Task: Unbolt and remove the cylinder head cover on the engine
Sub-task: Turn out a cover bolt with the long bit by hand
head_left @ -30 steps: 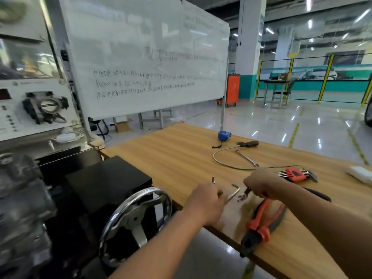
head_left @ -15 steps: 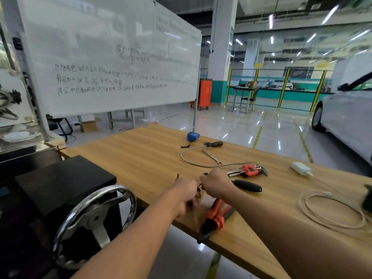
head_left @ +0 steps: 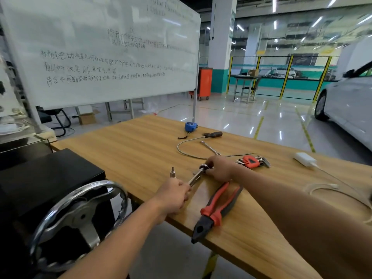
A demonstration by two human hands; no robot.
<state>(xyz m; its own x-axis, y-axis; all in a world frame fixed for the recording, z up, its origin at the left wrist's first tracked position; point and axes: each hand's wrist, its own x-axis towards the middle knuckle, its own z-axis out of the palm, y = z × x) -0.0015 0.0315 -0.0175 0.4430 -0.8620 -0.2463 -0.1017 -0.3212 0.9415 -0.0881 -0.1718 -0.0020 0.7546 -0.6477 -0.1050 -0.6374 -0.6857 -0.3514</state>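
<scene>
Left hand [head_left: 173, 196] grip curled round driver [head_left: 196, 177] tip, upright bit [head_left: 172, 172] too. Right hand [head_left: 219, 170] grip wraps driver's handle end (just above desk [head_left: 130, 150], beside pliers [head_left: 217, 208]).

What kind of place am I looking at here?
Most likely a car-repair training workshop: a white car stands at the right, pliers and a hex key set lie on the wooden table, and a whiteboard with handwritten notes stands behind it.

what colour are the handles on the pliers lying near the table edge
Red and black on the pliers; the head view shows them clearly.
</scene>
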